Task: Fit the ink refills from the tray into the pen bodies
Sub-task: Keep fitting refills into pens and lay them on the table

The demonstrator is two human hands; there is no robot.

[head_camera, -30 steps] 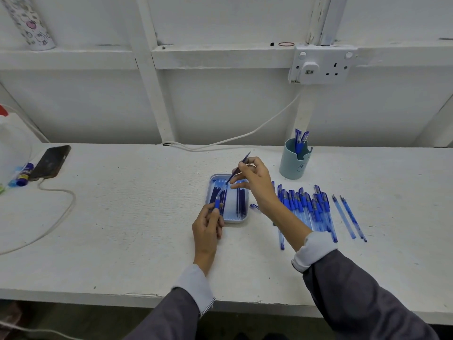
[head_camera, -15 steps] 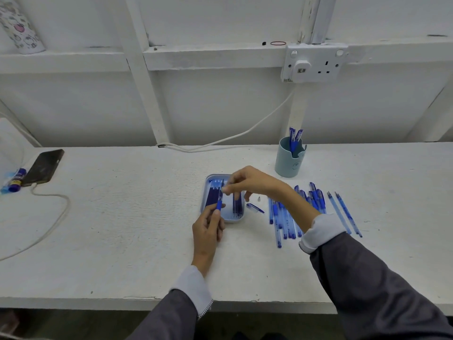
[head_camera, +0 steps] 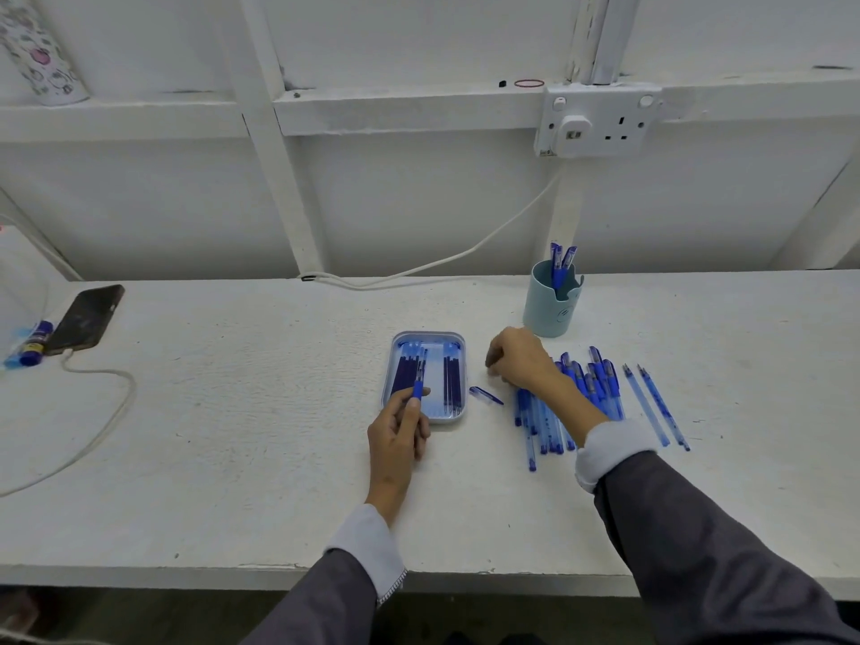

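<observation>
Blue pen body [head_camera: 417, 389] is pinched by left hand [head_camera: 395, 442] over the tray [head_camera: 429, 335]; fingers [head_camera: 494, 362] of right hand [head_camera: 523, 360] curl, their hold unclear.

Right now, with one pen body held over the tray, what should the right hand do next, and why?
Probably pick up the loose blue piece and bring it to the pen body. The left hand holds that body over the tray, and the right hand hangs just beside the piece, fingers curled.
</observation>
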